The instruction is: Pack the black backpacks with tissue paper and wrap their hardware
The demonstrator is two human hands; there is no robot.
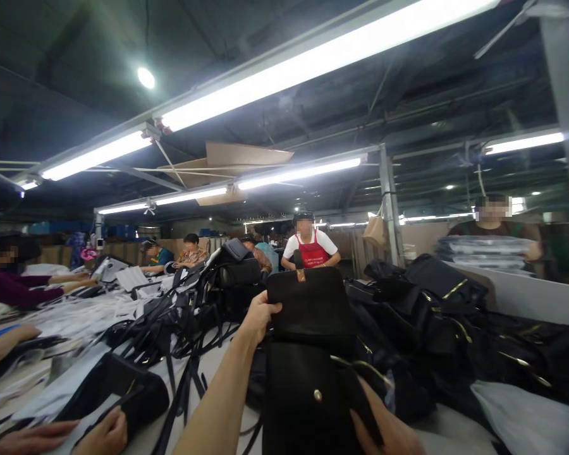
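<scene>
A black handbag (294, 404) stands in front of me with its flap (313, 309) raised. The flap carries a small brown tab (301, 275) at its top edge, and a round gold stud (317, 395) sits on the bag's front. My left hand (260, 313) pinches the flap's left edge between thumb and fingers. At the bag's lower right side, my right hand (384, 423) grips the black side, its fingers partly hidden. A gold zipper edge (360, 363) shows beside the bag.
Black bags with gold zippers (436, 309) are heaped on the right, near a clear plastic bag (526, 411). Black straps (184, 341) lie tangled to the left. A co-worker's hands (107, 433) handle another black bag (118, 379). A person in a red apron (315, 253) is opposite.
</scene>
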